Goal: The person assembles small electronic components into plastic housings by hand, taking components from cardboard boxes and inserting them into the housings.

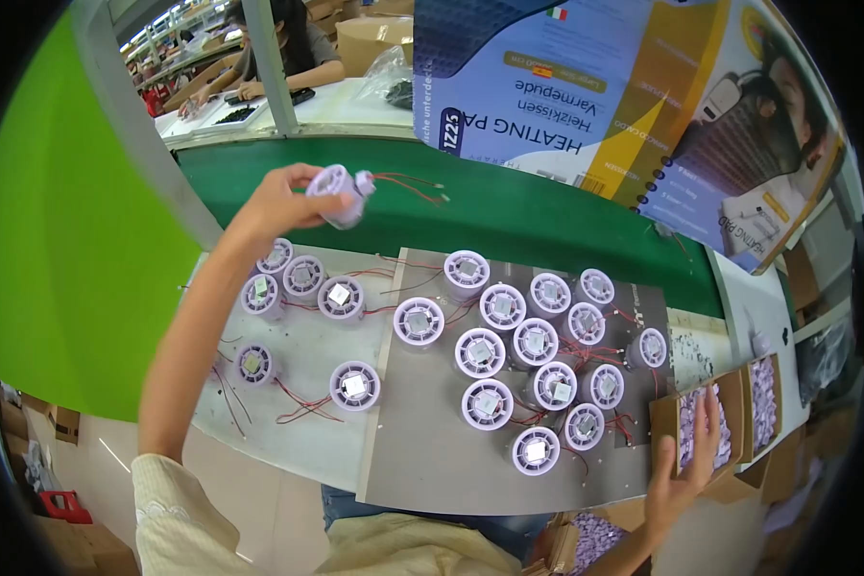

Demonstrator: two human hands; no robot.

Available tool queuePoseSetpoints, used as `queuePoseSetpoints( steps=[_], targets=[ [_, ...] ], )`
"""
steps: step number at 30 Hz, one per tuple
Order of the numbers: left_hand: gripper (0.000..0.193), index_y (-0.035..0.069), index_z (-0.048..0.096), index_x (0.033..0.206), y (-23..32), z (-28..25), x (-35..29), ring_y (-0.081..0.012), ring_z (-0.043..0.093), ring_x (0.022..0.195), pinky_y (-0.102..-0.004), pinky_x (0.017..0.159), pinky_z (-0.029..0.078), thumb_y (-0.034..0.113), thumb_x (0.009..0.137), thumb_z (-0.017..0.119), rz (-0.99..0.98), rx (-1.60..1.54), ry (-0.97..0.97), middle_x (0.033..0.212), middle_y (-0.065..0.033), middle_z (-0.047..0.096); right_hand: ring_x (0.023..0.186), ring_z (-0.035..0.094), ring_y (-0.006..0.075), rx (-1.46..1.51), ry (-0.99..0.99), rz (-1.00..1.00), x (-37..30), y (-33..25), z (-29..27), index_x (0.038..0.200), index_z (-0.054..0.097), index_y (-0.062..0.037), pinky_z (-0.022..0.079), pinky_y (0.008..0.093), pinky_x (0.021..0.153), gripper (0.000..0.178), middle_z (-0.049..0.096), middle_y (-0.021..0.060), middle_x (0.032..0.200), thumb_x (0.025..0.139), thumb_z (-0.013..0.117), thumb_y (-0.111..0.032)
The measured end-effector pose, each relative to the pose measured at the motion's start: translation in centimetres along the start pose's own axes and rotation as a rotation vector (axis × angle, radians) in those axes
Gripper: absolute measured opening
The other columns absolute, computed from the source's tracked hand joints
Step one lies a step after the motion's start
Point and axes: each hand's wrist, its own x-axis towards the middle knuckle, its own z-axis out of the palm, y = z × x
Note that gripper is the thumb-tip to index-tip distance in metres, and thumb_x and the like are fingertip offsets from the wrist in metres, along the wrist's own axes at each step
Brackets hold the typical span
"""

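My left hand (pixel 280 204), raised over the far left of the table, grips a lilac round plastic housing (pixel 336 200). Two red wires with pale tips trail from the housing toward the right. On the right, my right hand (pixel 682 480) has its fingers stretched out and holds nothing visible. It hovers by the near side of a cardboard box (pixel 736 408) full of small lilac parts. Similar lilac housings (pixel 480 352) stand on a grey sheet (pixel 422 422). They have slotted ring faces, small square pieces in the middle and red wires.
More housings (pixel 354 386) stand on the white tabletop (pixel 307 451) at left. A green panel (pixel 374 221) runs along the back, below a large printed carton (pixel 547 96). A green sheet (pixel 58 221) rises at left. Behind, another person (pixel 298 58) sits at a bench.
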Motion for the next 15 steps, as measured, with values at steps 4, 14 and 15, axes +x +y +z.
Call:
queuePoseSetpoints(
  steps=[4,14,15],
  targets=[
    [0.056,0.001,0.064,0.117,-3.9,-2.8,6.9,-0.0165,0.067,0.095,-0.0296,0.079,0.053,0.027,0.072,0.086,-0.083,0.127,0.091,0.104,-0.009,0.069,0.13,0.047,0.0324,-0.15,-0.014,0.072,-1.5,6.7,-2.7,0.134,0.055,0.0011,0.033,0.0419,0.11,0.041,0.052,0.018,0.14,0.095,0.057,-0.011],
    [0.067,-0.004,0.066,0.102,-10.9,-5.9,13.8,-0.0303,0.068,0.089,-0.0384,0.075,0.054,0.041,0.058,0.09,-0.065,0.851,0.247,0.098,-0.0189,0.07,0.109,0.057,0.0301,-0.254,-0.164,0.102,-2.7,18.9,-3.1,0.122,0.062,-0.0028,0.044,0.0387,0.095,0.042,0.062,0.0139,0.115,0.081,0.071,-0.004],
    [0.063,-0.003,0.066,0.098,-10.8,-6.6,12.8,-0.0325,0.068,0.087,-0.0411,0.075,0.053,0.043,0.061,0.089,0.066,1.016,0.276,0.095,-0.0196,0.07,0.102,0.059,0.0292,-0.23,-0.197,0.227,-2.2,18.6,-2.7,0.118,0.064,-0.0038,0.045,0.0389,0.088,0.042,0.061,0.012,0.11,0.076,0.072,-0.001]
  ],
)
